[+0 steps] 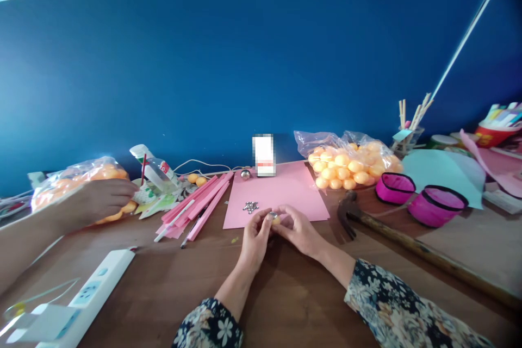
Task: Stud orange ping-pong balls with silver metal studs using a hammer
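In the nearest part, the brown table point(163, 283) shows its wood between a power strip point(93, 296) on the left and the flowered sleeves point(395, 299); on the right, a hammer point(428, 254) with its long handle limits this room. The left hand point(256, 234) and the right hand point(299, 230) meet at the near edge of a pink sheet point(281, 187). Their thumbs and fingers are closed in a pinch around one small ball point(276, 220), yellowish with a shiny part. Just beyond the left hand, metal pieces point(250, 207) lie in a heap on the sheet. Pink strips point(202, 204) lie near its left edge, and two magenta bands point(438, 206) stand behind the hammer. At the far left, another person's hand point(112, 194) is before a clear bag point(87, 164) with orange balls point(67, 189) inside; whether it touches them, I cannot tell. A second bag point(312, 144), beside the sheet's right edge, contains similar balls. Farther, a clear cup point(408, 141) holds sticks point(418, 113), and a red tub point(495, 134) holds markers point(503, 115). The blue wall point(253, 54) closes the far side.
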